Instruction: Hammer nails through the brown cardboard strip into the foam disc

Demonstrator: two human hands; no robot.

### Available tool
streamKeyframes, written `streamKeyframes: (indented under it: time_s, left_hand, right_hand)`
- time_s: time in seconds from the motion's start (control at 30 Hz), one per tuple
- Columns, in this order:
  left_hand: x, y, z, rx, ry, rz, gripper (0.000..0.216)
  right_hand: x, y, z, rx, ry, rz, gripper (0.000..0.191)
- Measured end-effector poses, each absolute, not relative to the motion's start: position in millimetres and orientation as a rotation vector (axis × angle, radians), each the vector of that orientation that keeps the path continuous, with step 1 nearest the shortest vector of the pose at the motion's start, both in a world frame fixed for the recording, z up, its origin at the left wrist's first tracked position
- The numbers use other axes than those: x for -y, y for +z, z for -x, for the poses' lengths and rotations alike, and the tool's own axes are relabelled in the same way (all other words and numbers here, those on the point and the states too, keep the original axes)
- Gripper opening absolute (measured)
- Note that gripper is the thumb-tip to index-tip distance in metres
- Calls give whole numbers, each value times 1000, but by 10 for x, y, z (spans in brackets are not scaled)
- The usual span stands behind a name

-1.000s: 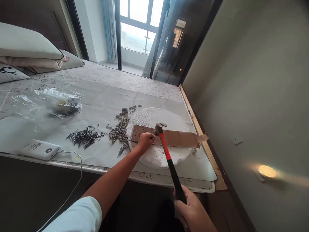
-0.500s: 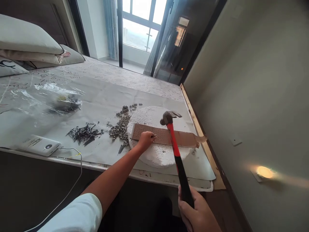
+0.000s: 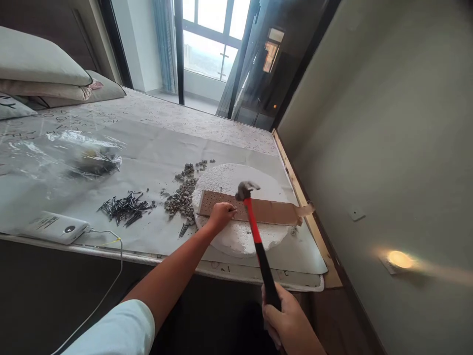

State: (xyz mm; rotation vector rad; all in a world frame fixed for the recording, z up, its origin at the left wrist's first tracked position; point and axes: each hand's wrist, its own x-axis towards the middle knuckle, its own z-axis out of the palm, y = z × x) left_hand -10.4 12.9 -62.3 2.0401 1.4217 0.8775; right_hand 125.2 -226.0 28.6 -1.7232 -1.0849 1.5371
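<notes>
A brown board (image 3: 269, 211) with rows of small holes lies across a round white foam slab (image 3: 240, 236) on the paper-covered bed. My left hand (image 3: 220, 215) rests on the board's left part, fingers pinched on a small nail that I can barely make out. My right hand (image 3: 286, 320) grips the black end of a red-and-black hammer (image 3: 254, 236). The hammer's steel head (image 3: 246, 189) is just above the board, right beside my left fingertips.
A pile of dark nails (image 3: 123, 207) and a heap of small grey stones (image 3: 183, 195) lie left of the foam. A white power bank (image 3: 55, 228) with a cable sits near the front edge. A clear plastic bag (image 3: 86, 158) and pillows (image 3: 40, 74) are at the left. A wall (image 3: 388, 148) stands right.
The hammer head rose and swung to the right half a second ago, and has now come back down next to my left fingertips. My left hand has stayed on the board.
</notes>
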Motion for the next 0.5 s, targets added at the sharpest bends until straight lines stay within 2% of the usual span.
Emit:
streamKeyframes:
  time_s: [0.27,0.5]
  left_hand:
    - [-159,-664,99,-1408,856,-2067,18]
    - [-199,-670,99,-1427,846,-2080,16]
  right_hand:
    - [2288,288,-1280,1110,1464,1721,12]
    - [2237,279,-1301,1159,1536,1682,9]
